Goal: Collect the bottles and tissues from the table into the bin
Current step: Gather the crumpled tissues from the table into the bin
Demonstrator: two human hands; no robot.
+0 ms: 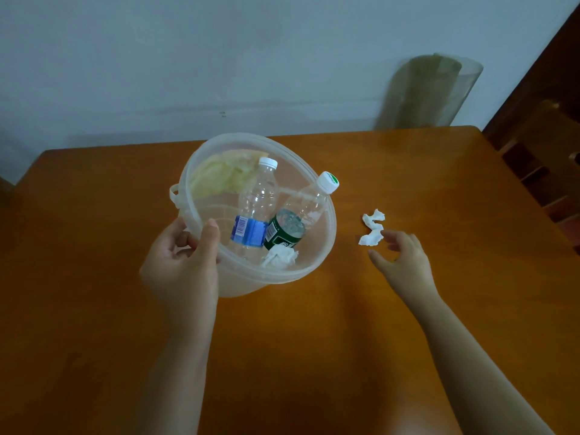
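Fingers of the right hand point(403, 257), spread and empty, should pinch the crumpled white tissue point(372, 228) at their eleven o'clock, while the left hand point(182, 262) grasps the translucent round plastic bin point(326, 246) at nine o'clock.

Barcode on blue-label bottle point(251, 215); print on green-label bottle point(290, 222) too small to read.

One head-worn wide-angle view, looking forward and steeply down from close above the near edge of a wooden table point(376, 309), facing its far edge and the pale wall point(219, 58) behind; both forearms enter from below
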